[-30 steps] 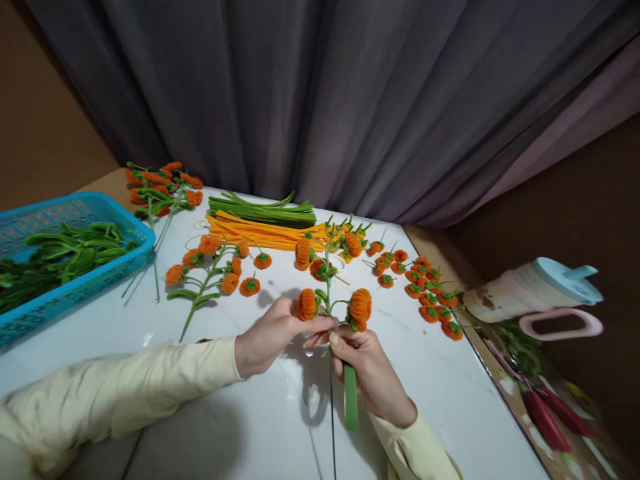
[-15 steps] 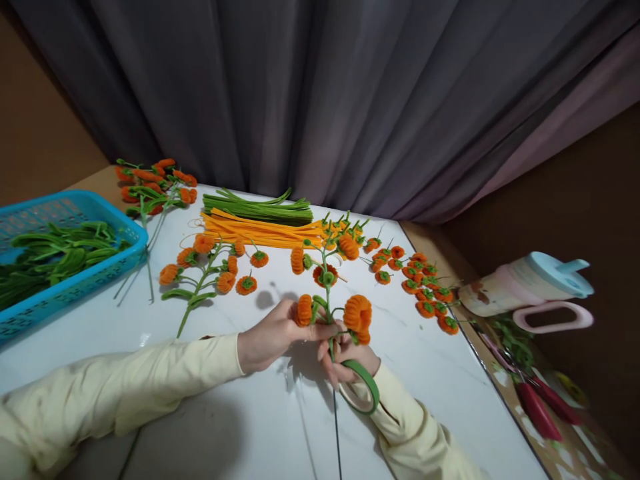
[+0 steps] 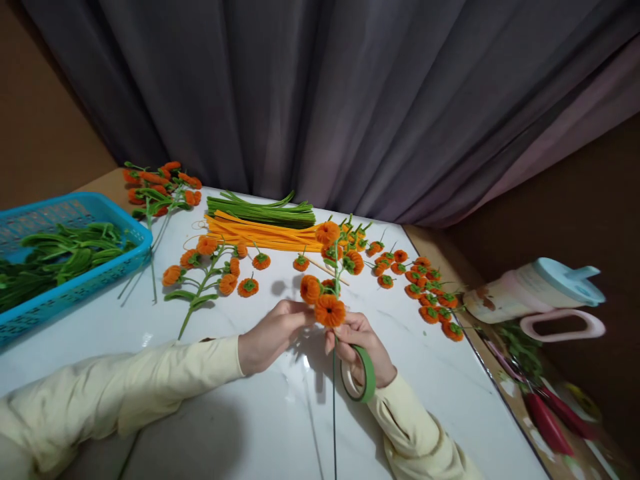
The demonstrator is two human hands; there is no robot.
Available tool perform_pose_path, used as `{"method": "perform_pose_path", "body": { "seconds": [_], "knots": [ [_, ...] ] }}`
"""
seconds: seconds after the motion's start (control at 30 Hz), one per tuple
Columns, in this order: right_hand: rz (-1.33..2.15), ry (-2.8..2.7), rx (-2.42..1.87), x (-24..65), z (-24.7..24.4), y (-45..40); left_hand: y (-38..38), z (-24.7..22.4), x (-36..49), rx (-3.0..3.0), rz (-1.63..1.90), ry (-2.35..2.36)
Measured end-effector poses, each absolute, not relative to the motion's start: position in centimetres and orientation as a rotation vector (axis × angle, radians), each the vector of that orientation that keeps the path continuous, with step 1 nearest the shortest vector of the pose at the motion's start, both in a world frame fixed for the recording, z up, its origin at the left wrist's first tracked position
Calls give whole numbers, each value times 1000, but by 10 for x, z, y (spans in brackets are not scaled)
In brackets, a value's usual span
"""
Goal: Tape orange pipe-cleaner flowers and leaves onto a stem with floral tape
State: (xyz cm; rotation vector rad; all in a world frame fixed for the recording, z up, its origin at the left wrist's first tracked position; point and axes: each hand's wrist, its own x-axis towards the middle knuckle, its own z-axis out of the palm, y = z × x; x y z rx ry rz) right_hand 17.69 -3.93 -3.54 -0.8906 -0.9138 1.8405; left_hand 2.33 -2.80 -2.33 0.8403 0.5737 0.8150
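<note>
My left hand (image 3: 275,337) pinches the upright stem of an orange pipe-cleaner flower spray (image 3: 331,311); its fingertips are partly hidden behind the lowest blooms. Just under those blooms, my right hand (image 3: 367,343) has its fingers closed at the stem, with a roll of green tape (image 3: 369,375) hanging from them. Below the hands the bare dark wire (image 3: 335,413) runs down toward me. Left of the spray lies another branch of orange flowers with green leaves (image 3: 197,297), and single orange flowers (image 3: 248,287) rest near it.
A blue basket (image 3: 120,257) of green leaves stands at left. Behind lie green pipe cleaners (image 3: 265,210), yellow-orange ones (image 3: 260,232) and finished flower stems (image 3: 160,183). To the right are several loose flower heads (image 3: 425,280), a tumbler (image 3: 530,290) and red-handled pliers (image 3: 547,420).
The spray has turned in my hands, so its blooms now face me. My right hand and the tape roll have shifted slightly up, and the roll has swung more upright.
</note>
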Motion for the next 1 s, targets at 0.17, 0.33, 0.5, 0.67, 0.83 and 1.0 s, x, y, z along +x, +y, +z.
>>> {"method": "perform_pose_path", "body": {
  "seconds": [0.17,0.33,0.5,0.67,0.83,1.0],
  "knots": [
    [1692,-913,-1003,176,-31,-43,-27,-26,22,874,829,604],
    [1604,-953,-1035,173,-35,-47,-27,-29,23,948,840,684],
    [1592,-957,-1072,174,-41,-44,-24,-31,21,959,822,678],
    [1584,-973,-1085,173,-45,-44,-14,-30,16,854,845,560],
    [1612,-951,-1089,173,-46,-44,-9,-28,13,925,824,703],
    [1605,-966,-1085,173,-47,-44,-10,-21,10,1138,825,856]
  ]
}}
